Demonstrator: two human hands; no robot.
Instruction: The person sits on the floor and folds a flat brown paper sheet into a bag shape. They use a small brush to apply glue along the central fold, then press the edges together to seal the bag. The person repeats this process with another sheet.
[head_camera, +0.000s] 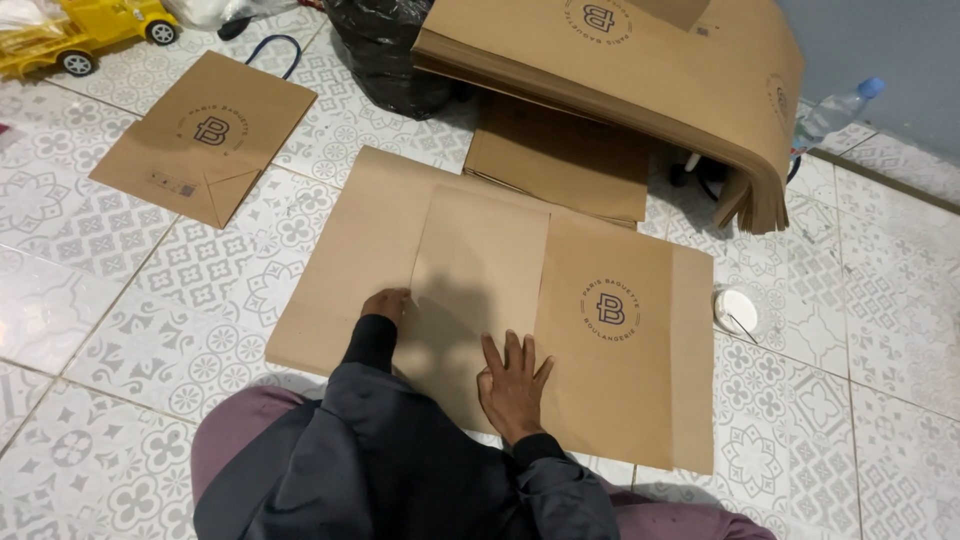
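Observation:
A large brown paper sheet with a round printed logo lies flat on the tiled floor in front of me. One flap of it is folded over the middle. My left hand presses with curled fingers on the flap's left edge. My right hand lies flat, fingers spread, on the flap's lower part near the centre fold. Neither hand holds anything.
A finished brown paper bag with a dark handle lies at the upper left. A thick curved stack of brown sheets rises behind, with a smaller stack under it. A small white round container, a plastic bottle, a black bag and a yellow toy car stand around.

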